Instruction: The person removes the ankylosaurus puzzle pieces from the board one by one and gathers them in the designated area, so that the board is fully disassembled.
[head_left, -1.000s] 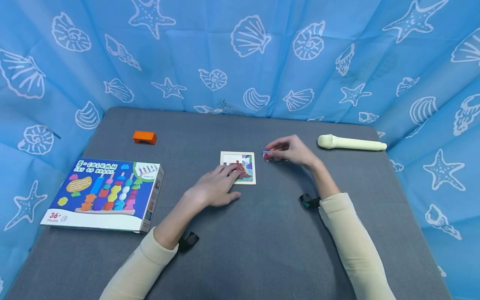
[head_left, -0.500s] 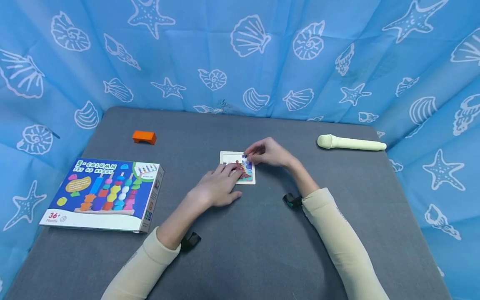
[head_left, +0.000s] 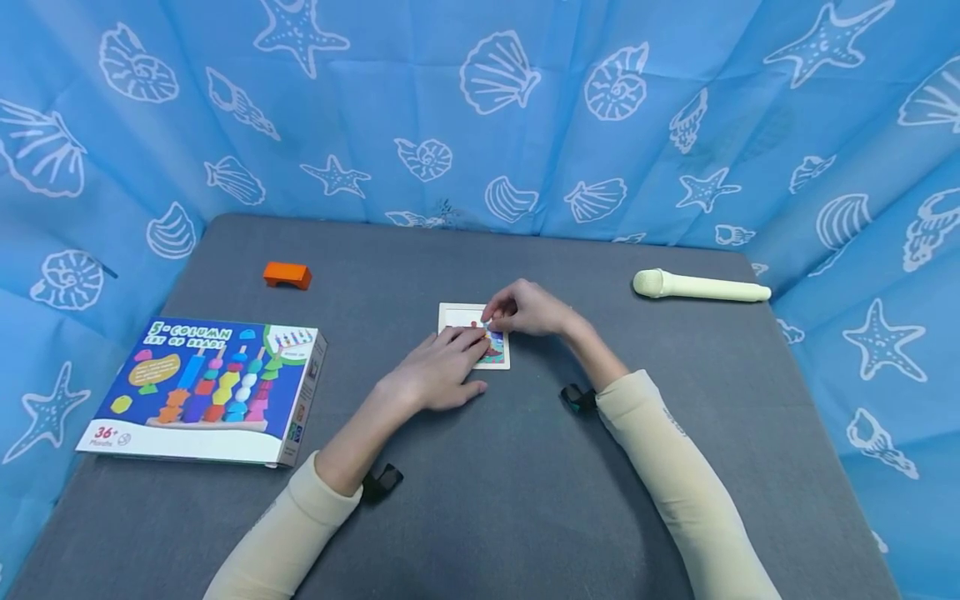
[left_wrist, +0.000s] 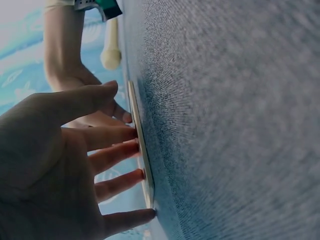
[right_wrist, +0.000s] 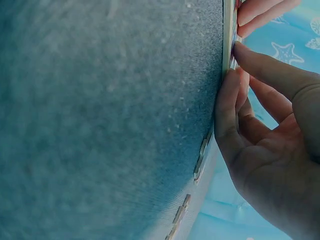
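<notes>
A small puzzle board with a pale frame [head_left: 459,307] lies flat on the grey table, its coloured picture partly covered by fingers. My left hand [head_left: 435,375] rests on its lower left part with the fingers spread and nearly straight; in the left wrist view those fingertips touch the board's edge [left_wrist: 145,167]. At the upper right of the board, my right hand [head_left: 532,310] pinches a small puzzle piece between thumb and fingers, most of it hidden. The right wrist view shows the right hand [right_wrist: 280,135] against the board's edge [right_wrist: 227,45], close to the left fingers.
Thin loose pieces [right_wrist: 202,159] lie on the table in the right wrist view. A bead-set box [head_left: 202,392] lies at the left, with an orange arch block [head_left: 287,274] behind it. A pale green microphone-shaped object [head_left: 701,286] is at the back right.
My right hand has moved left, from beside the board onto its upper right, carrying the small piece. My left hand has stayed nearly still on the board.
</notes>
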